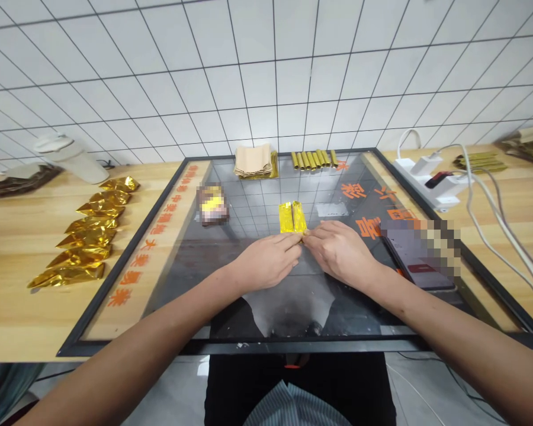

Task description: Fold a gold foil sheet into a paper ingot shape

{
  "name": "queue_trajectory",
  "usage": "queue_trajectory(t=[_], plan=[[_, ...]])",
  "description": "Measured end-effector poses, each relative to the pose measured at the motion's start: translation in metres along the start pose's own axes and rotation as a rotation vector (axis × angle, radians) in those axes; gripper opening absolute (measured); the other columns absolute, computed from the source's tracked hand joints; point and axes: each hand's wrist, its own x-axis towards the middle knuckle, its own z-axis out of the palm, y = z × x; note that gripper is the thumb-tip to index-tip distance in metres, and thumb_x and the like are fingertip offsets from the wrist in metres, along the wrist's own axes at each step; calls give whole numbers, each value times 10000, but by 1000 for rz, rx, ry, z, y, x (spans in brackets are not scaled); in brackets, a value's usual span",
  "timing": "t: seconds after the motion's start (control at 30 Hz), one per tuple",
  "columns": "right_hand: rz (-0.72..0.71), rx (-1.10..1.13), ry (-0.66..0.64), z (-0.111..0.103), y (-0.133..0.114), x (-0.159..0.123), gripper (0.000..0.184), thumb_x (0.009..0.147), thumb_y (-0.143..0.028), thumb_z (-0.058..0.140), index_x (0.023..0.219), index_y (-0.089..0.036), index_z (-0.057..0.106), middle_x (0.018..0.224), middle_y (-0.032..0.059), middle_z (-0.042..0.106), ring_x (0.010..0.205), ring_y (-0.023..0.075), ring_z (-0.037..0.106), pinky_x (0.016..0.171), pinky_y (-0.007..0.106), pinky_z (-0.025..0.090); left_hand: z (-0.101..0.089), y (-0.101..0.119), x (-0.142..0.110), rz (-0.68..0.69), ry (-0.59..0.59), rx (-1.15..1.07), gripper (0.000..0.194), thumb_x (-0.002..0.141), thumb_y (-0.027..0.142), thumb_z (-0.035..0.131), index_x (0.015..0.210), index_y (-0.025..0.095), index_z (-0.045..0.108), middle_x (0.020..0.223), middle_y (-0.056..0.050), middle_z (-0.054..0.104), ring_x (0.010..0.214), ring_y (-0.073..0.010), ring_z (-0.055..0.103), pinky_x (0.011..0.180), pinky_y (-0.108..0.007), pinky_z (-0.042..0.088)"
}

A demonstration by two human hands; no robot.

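1. Two bare hands meet at the near end of a shiny yellow-gold foil piece (286,218), which lies near the middle of a dark, black-framed glass panel (186,260) and shows two strips parted by a narrow line.
2. The left hand (269,260) has its fingers held together, tips at the foil's near edge; its thumb is hidden, so I cannot tell whether it pinches.
3. The right hand (340,251) has its fingers curled and bunched at the near right corner of the foil, just beside the left fingertips; I cannot tell whether it grips or only presses.
4. Beyond the foil, near the tiled wall, sit a stack of light-brown paper pieces (252,158) and a row of slim gold-green rolls (314,160).
5. Left of the foil, well apart from it, lies a small blurred brown-and-yellow block (212,204).
6. Several pointed, glossy gold foil packets (82,257) line the wood table (9,319) left of the panel.
7. Near the right forearm rests a dark flat phone (411,257); beyond it stands a white power strip (430,184) with plugs.
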Motion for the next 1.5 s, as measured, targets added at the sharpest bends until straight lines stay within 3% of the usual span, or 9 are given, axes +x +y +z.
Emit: queue_trajectory(t=[0.13,0.27,0.4,0.53,0.87,1.0,1.2,1.5], plan=[[33,98,36,0,11,-4,253,1094,-214,541,1059,-209,791,1002,77,820,961,256,712,952,417,458,9,3,-5,-26,41,-55,258,1138,225,426,1209,120,650,1490,-194,661,1469,-290,606,1268,-473,503],[261,232,115,4,22,-7,244,1080,-275,574,974,-230,789,962,77,819,918,271,726,874,413,486,11,3,-6,-49,53,-124,238,1141,220,423,1218,158,639,1477,-161,680,1483,-271,603,1281,-487,499],[431,397,162,13,23,-1,142,1010,-368,706,1039,-231,730,1042,75,799,970,282,721,878,414,513,10,5,-6,-74,37,-155,237,1131,207,441,1267,152,628,1528,-168,647,1530,-282,558,1281,-500,498],[406,390,127,23,24,7,234,970,-443,759,1021,-232,672,1058,96,748,1014,304,680,912,439,505,9,7,-7,-79,23,-144,257,1127,189,430,1290,143,623,1565,-169,622,1547,-283,538,1302,-495,474],[498,387,48,25,28,20,188,957,-341,717,865,-245,583,913,40,677,871,237,626,789,353,432,8,7,-7,-72,36,-134,237,1118,189,440,1229,143,644,1508,-177,656,1507,-295,579,1282,-502,494],[522,389,65,23,25,24,181,982,-302,669,839,-242,574,885,25,668,860,221,621,788,347,412,10,7,-7,-69,59,-98,239,1122,188,430,1235,149,637,1515,-160,648,1497,-300,583,1269,-498,506],[512,394,44,24,28,23,251,950,-422,747,865,-241,597,931,30,695,877,230,627,784,351,401,13,6,-7,-67,44,-88,247,1126,190,423,1212,131,647,1525,-184,639,1500,-307,578,1275,-496,496],[496,364,22,25,29,24,211,950,-381,736,862,-238,608,958,44,707,902,236,633,783,346,400,3,21,-6,-81,61,0,294,1144,229,415,1265,140,667,1566,-171,630,1492,-296,595,1281,-488,474]])
